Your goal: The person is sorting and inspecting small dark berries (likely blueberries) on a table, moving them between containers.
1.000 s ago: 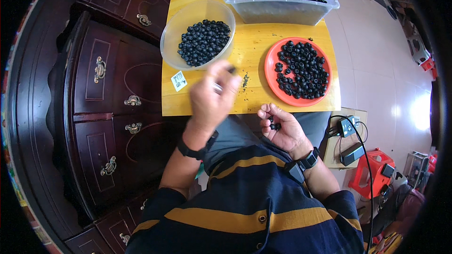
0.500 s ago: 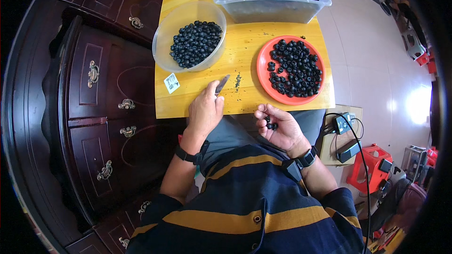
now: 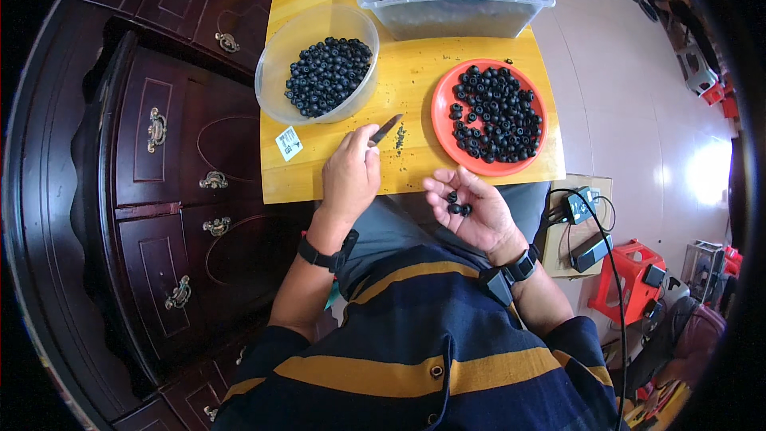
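Observation:
My left hand [image 3: 349, 179] is closed around a small knife [image 3: 387, 128], its blade pointing up and right over the yellow table [image 3: 319, 179]. Palm up at the table's front edge, my right hand [image 3: 493, 222] cradles a few small round black rubber pieces [image 3: 459, 209] in loosely curled fingers. Just beyond it, a red plate [image 3: 440, 112] carries many of the same pieces. A translucent round bowl [image 3: 270, 84] at the left holds a heap of them. Between bowl and plate, near the blade tip, lie tiny black scraps [image 3: 400, 140].
A large translucent bin [image 3: 455, 20] full of black pieces stands at the table's far side. A white label [image 3: 289, 144] lies below the bowl. Dark wooden drawers [image 3: 155, 191] line the left. Right of me are a red stool [image 3: 626, 271] and a black cable [image 3: 613, 259].
My right hand has turned its palm further up and its fingers have loosened, showing the pieces more clearly. The knife blade has swung slightly up and to the right.

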Available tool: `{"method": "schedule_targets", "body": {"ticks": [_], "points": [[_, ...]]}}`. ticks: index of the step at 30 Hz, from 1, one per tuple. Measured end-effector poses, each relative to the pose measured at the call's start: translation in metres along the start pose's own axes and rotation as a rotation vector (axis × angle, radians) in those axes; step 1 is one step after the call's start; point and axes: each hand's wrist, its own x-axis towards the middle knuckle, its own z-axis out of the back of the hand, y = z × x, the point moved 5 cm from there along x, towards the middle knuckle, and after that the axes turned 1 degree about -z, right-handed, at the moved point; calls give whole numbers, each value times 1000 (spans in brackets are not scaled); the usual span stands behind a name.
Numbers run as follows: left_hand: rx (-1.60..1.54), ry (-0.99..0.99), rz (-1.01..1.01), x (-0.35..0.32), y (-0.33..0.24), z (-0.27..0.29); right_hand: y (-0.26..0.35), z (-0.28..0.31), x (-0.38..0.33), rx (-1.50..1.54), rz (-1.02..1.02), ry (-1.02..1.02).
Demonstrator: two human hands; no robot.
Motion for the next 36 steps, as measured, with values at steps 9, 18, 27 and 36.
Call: {"method": "schedule_targets", "body": {"ticks": [9,18,27,36], "points": [[-461,189,5,-28,-73,-3,-5,-18,8,53,22,161],[-320,226,-127,-32,-78,-22,-7,-11,5,-3,8,144],[-312,379,-49,-25,-74,-6,-3,9,4,-356,69,53],[-362,282,-45,-28,-84,-12,-2,5,0,-305,104,41]]}}
